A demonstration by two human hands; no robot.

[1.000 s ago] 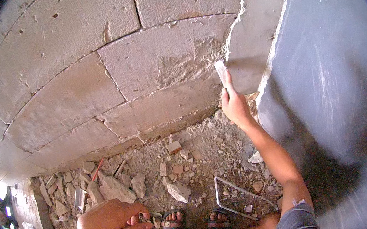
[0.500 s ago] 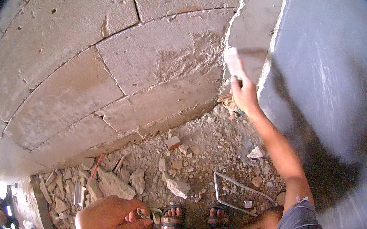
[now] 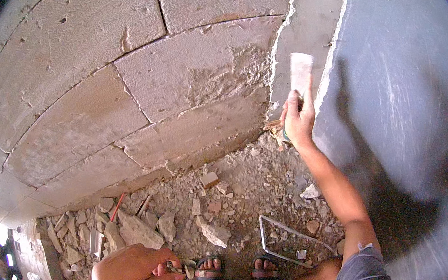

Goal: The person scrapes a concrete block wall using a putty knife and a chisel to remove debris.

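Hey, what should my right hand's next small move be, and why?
Perhaps ease the flat tool to the ragged white edge on its right: your right hand holds its white end before the grey strip, and that edge looks uneven.

we see a dirt floor (image 3: pixel 241 167) strewn with gravel (image 3: pixel 275 194), carrying pale stone chunks (image 3: pixel 139 232), a thin red stick (image 3: pixel 117 207) among them, a block piece (image 3: pixel 209 181), and a bent whitish rod (image 3: pixel 263 235) near our right sandal (image 3: pixel 265 272).

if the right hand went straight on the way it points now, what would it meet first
Probably the grey strip of wall, with the flat tool in the right hand leading; the remaining gap is unclear.
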